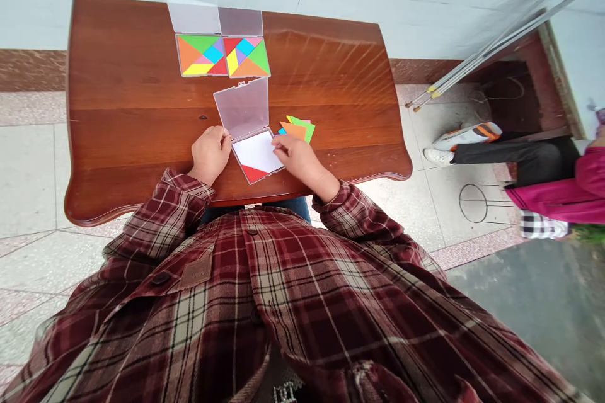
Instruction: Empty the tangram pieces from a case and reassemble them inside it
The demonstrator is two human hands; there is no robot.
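Red triangle (254, 173) lies in the open case (258, 154) at frame centre; left hand (209, 153), fingers curled, steadies its edge; right hand (297, 155) rests fingertips on the loose coloured pieces (297, 128), gripping nothing.

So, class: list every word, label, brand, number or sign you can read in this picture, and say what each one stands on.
No text can be read anywhere.
Shirt patch: it bears marks, too small and blurred to read.
Shoe on the floor: orange markings, no legible brand.
Puzzle boxes, open box between the left hand and right hand, loose pieces: plain colours, no lettering.
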